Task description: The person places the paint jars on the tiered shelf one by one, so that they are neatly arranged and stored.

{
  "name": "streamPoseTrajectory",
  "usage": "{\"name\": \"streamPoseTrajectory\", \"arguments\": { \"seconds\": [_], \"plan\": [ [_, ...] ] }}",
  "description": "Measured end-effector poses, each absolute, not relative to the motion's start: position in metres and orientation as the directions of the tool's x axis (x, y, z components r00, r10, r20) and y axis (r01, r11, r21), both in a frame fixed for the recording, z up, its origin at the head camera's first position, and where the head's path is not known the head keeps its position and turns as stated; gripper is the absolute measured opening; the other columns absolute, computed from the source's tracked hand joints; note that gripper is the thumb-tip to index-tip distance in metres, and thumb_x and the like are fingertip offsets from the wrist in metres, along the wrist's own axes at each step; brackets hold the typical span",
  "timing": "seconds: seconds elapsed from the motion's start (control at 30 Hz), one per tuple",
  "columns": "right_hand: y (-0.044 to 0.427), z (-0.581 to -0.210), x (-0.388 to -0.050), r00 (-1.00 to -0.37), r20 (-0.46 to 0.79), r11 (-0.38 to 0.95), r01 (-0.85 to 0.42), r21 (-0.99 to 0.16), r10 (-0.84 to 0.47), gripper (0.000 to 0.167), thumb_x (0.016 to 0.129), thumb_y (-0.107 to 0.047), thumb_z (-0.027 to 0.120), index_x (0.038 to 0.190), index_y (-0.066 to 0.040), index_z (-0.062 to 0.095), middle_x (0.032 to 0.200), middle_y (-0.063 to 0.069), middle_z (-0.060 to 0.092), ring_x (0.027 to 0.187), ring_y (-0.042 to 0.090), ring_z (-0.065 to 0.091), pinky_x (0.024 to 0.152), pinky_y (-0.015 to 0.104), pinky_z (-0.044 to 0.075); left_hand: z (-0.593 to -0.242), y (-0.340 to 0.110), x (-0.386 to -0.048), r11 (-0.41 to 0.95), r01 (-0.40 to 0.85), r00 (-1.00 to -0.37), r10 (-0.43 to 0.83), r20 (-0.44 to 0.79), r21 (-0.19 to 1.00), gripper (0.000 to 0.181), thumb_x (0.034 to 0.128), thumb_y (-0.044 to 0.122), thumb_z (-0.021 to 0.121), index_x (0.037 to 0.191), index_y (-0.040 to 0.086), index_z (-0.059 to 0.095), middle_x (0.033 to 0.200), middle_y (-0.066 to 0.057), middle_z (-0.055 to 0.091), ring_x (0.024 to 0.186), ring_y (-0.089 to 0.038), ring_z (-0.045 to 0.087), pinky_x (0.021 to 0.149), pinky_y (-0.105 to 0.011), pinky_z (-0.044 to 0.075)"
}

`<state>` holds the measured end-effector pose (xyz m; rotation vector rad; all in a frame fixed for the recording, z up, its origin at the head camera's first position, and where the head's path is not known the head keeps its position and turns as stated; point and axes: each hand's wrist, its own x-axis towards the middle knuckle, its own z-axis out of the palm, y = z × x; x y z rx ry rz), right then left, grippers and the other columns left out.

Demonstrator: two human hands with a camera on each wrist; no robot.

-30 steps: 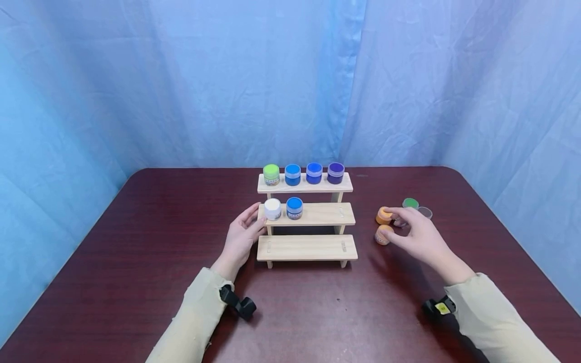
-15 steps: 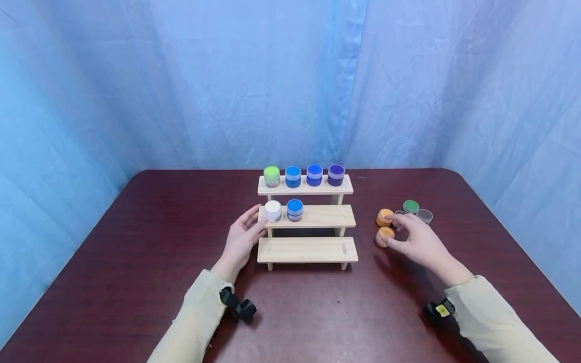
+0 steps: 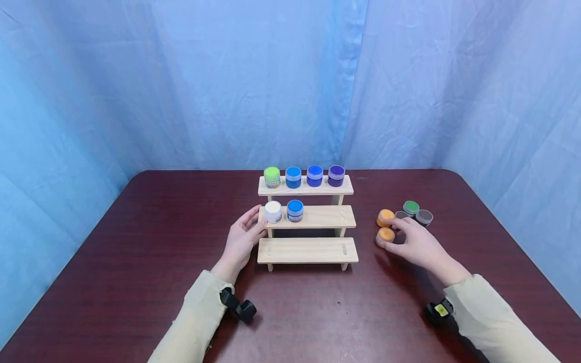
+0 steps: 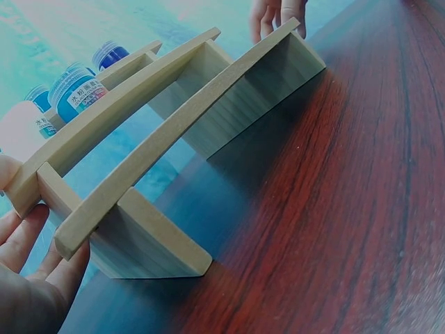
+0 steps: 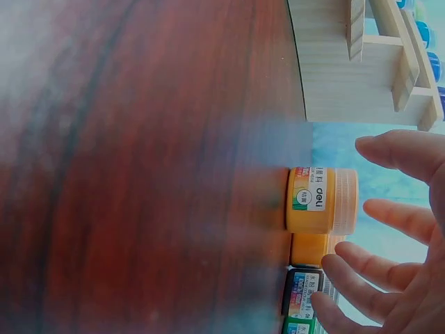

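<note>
My left hand (image 3: pixel 242 237) grips the left end of a three-step wooden shelf (image 3: pixel 317 216), its thumb on the middle board and fingers below, as the left wrist view shows. On that board stand a white paint jar (image 3: pixel 273 212) and a blue paint jar (image 3: pixel 295 210). My right hand (image 3: pixel 419 244) is spread beside the near orange paint jar (image 5: pixel 311 200). In the right wrist view, a gap shows between its thumb and fingers and that jar. Behind stands another orange jar (image 3: pixel 385 217).
A green-topped jar (image 3: pixel 411 207) and a dark jar (image 3: pixel 424 217) stand beyond the right hand, with another partly hidden. The top board carries several jars, light green (image 3: pixel 272 176) to purple (image 3: pixel 336 175). Blue curtains (image 3: pixel 290 85) surround the dark red table (image 3: pixel 172 212).
My right hand has come down slightly toward the near edge, its thumb shifting from over the near orange jar's lid to beside it. My left hand stays on the shelf.
</note>
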<state>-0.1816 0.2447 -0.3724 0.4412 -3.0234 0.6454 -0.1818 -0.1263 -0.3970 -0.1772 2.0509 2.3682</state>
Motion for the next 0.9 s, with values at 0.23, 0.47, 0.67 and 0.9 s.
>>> {"name": "streamPoseTrajectory", "arguments": {
  "seconds": [0.23,0.47,0.67,0.9],
  "plan": [
    [0.2443,-0.3745,-0.1815,-0.957,0.081,0.874,-0.287,-0.393,-0.278,0.053,0.08,-0.027,0.074,0.124,-0.002,0.058,0.107,0.019,0.057,0.094,0.033,0.058,0.08,0.051,0.048,-0.3991,-0.1267,-0.1823,-0.155,-0.072,-0.994,-0.073,-0.084,0.985,0.053,0.093,0.0,0.055,0.143,0.004,0.039,0.143,-0.019,0.043,0.117,-0.021,0.051,0.095,-0.035,0.047],
    [0.2429,-0.3758,-0.182,-0.953,0.087,0.869,-0.301,-0.393,-0.29,0.05,0.079,-0.023,0.075,0.122,-0.002,0.06,0.104,0.018,0.059,0.093,0.032,0.058,0.08,0.05,0.048,-0.3984,-0.1265,-0.1819,-0.157,-0.078,-0.993,-0.072,-0.09,0.985,0.053,0.0936,0.001,0.054,0.144,0.005,0.039,0.144,-0.017,0.043,0.119,-0.022,0.05,0.09,-0.029,0.049],
    [0.2425,-0.3767,-0.1836,-0.947,0.103,0.873,-0.32,-0.369,-0.303,0.042,0.08,-0.017,0.073,0.119,-0.003,0.062,0.102,0.017,0.06,0.089,0.029,0.056,0.077,0.047,0.047,-0.3991,-0.1267,-0.182,-0.162,-0.08,-0.993,-0.07,-0.092,0.984,0.053,0.0933,0.0,0.054,0.144,0.005,0.038,0.144,-0.017,0.042,0.121,-0.023,0.049,0.093,-0.033,0.047],
    [0.2411,-0.3763,-0.184,-0.944,0.137,0.869,-0.329,-0.37,-0.299,0.033,0.081,-0.011,0.071,0.112,-0.003,0.066,0.102,0.017,0.062,0.09,0.029,0.056,0.078,0.047,0.046,-0.3989,-0.1264,-0.1818,-0.168,-0.077,-0.994,-0.07,-0.089,0.983,0.053,0.0933,0.0,0.054,0.143,0.004,0.039,0.144,-0.019,0.042,0.118,-0.021,0.05,0.087,-0.025,0.049]
  ]
}}
